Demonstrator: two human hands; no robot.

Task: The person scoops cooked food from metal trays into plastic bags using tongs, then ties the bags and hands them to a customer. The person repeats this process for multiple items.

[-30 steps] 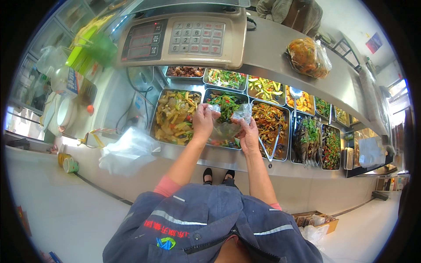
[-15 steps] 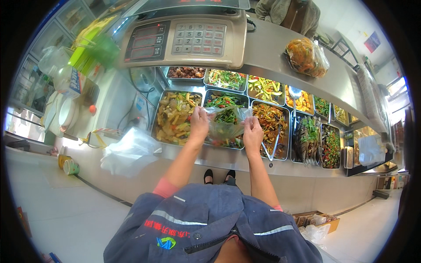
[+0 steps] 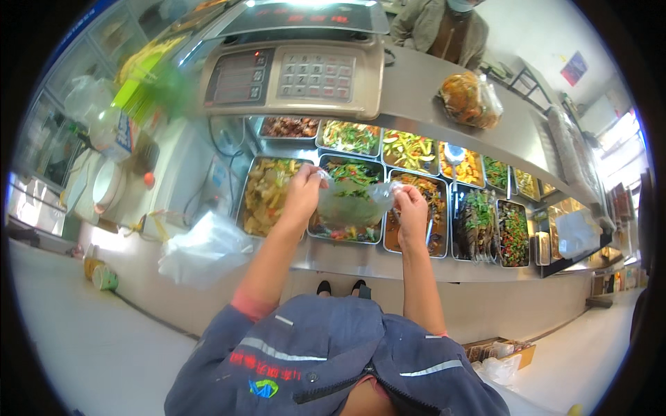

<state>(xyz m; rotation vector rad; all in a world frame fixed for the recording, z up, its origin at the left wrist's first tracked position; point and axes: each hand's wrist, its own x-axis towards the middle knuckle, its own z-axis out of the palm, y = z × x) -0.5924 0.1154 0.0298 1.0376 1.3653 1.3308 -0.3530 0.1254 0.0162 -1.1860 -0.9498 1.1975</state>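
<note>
Clear bag (image 3: 352, 206) between left hand (image 3: 304, 193) and right hand (image 3: 411, 211)
Long axis crosswise; fingers of both pinched closed on its ends

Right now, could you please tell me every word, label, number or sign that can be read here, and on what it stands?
I won't copy wording out, but text stands on:
Dark blue jacket: red lettering above a green-and-blue logo.
Scale keypad: numbers and red key labels, blurred.
Scale display panel: markings too blurred to read.
Blue label at left: pale characters, unclear.
Wall poster: too small to read.
</note>
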